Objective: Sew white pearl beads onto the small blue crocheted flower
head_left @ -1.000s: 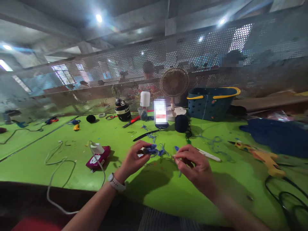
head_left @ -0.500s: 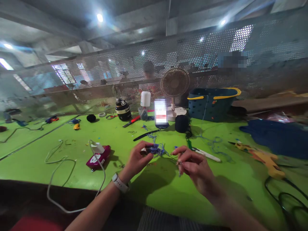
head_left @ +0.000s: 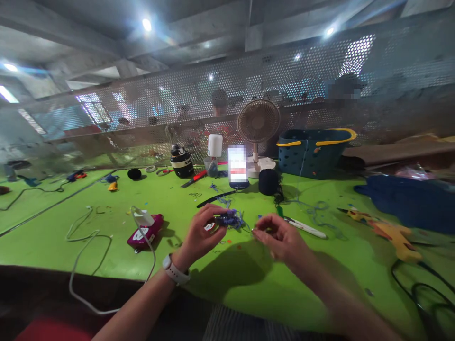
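Left hand [head_left: 203, 232]: grasping a small blue yarn piece [head_left: 232, 219] between thumb and fingers, above the near middle of a green counter [head_left: 42, 246].
Right hand [head_left: 284, 239]: fingertips pinched on a thin strand [head_left: 248, 230] running left toward the piece.
Counter, right: a yellow corded tool [head_left: 394, 234].
Counter, far: a fan [head_left: 259, 122] between a lit phone [head_left: 237, 166] and a teal basket [head_left: 309, 156].

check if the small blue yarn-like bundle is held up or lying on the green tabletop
Held up: the left hand pinches the bundle above the green tabletop, where a shadow falls.
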Demonstrator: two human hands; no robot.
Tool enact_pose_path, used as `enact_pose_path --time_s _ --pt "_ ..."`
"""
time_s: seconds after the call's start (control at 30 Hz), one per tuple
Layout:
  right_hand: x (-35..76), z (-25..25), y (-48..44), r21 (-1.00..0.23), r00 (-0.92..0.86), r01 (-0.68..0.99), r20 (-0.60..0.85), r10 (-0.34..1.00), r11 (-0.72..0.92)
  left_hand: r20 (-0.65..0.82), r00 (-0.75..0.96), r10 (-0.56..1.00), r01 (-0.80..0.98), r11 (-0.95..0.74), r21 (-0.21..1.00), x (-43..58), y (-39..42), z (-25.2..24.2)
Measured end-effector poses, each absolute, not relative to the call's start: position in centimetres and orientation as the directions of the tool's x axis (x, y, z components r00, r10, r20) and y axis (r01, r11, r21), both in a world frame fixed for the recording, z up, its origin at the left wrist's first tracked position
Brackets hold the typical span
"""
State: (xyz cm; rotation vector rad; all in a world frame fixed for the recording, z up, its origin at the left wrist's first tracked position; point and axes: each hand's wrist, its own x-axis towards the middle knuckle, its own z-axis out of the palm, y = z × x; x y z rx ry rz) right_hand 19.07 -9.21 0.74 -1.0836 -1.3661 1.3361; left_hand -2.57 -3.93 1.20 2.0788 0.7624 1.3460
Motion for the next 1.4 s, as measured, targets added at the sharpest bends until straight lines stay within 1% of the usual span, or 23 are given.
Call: enact_pose_path --time_s 0.03,0.1,0.17,0.23,0.37,0.5,0.57,0.63,0.73,0.8,0.87,0.93,1.0,1.1,1.27,1.33,1.4 --pt "19.0 0.9 -8.8 -0.998 -0.178 0.001 0.059 0.982 0.060 0.640 0.358 0.680 0.170 -0.722 0.671 -2.5 -4.1 1.5" --pt "19.0 1.0 -8.0 -0.997 -0.215 0.020 0.067 0.974 0.073 0.685 0.378 0.622 0.196 -0.777 0.598 -2.4 -4.4 2.0" --pt "18.8 1.1 -7.6 -0.999 -0.288 0.022 0.033 0.957 0.041 0.722 0.384 0.576 0.231 -0.817 0.529 -2.3 -4.6 2.3" --pt "18.7 1.3 -7.6 -1.000 -0.350 0.002 -0.013 0.937 -0.013 0.741 0.390 0.546 0.248 -0.837 0.487 -2.1 -4.6 2.5" --pt "19.0 2.3 -8.3 -0.996 -0.390 0.027 -0.089 0.917 -0.085 0.748 0.391 0.537 0.255 -0.844 0.472 -2.0 -4.4 2.6" --pt "19.1 2.4 -8.7 -0.998 -0.337 0.008 -0.058 0.940 -0.058 0.752 0.390 0.531 0.275 -0.847 0.455 -2.1 -4.4 2.6" --pt "19.0 2.2 -8.9 -0.999 -0.304 -0.014 -0.029 0.952 -0.035 0.733 0.387 0.559 0.276 -0.829 0.486 -2.1 -4.4 2.5" --pt "18.9 2.0 -9.0 -1.000 -0.267 -0.027 0.001 0.964 -0.006 0.707 0.365 0.606 0.253 -0.795 0.551 -2.0 -4.5 2.2" --pt "18.9 1.8 -9.0 -0.996 -0.197 0.003 0.082 0.977 0.084 0.695 0.339 0.634 0.195 -0.770 0.608 -2.0 -4.5 1.8" --pt "19.0 1.7 -8.9 -0.984 -0.180 0.075 0.143 0.973 0.159 0.703 0.364 0.611 0.200 -0.788 0.582 -2.0 -4.4 1.7" --pt "19.1 1.7 -8.8 -0.967 -0.194 0.152 0.175 0.965 0.205 0.705 0.399 0.587 0.242 -0.809 0.536 -1.9 -4.3 1.6" --pt "19.1 1.8 -8.7 -0.962 -0.205 0.183 0.166 0.965 0.204 0.686 0.412 0.599 0.277 -0.800 0.532 -1.8 -4.1 1.3" --pt "19.2 1.9 -8.5 -0.971 -0.193 0.167 0.139 0.971 0.172 0.652 0.378 0.658 0.276 -0.752 0.599 -1.7 -3.9 0.9" --pt "19.4 2.1 -8.2 -0.983 -0.199 0.131 0.103 0.975 0.130 0.596 0.345 0.725 0.206 -0.678 0.706 -1.5 -3.8 0.1" --pt "19.6 1.6 -7.2 -0.971 -0.288 0.202 0.064 0.955 0.126 0.492 0.447 0.747 0.068 -0.576 0.814 -1.5 -3.9 0.0" --pt "19.5 1.4 -7.0 -0.963 -0.287 0.238 0.056 0.956 0.128 0.482 0.470 0.739 0.040 -0.564 0.825 -1.5 -3.9 0.1" --pt "19.3 1.2 -7.0 -0.959 -0.270 0.244 0.076 0.960 0.144 0.507 0.471 0.722 0.052 -0.596 0.801 -1.6 -3.8 0.3"
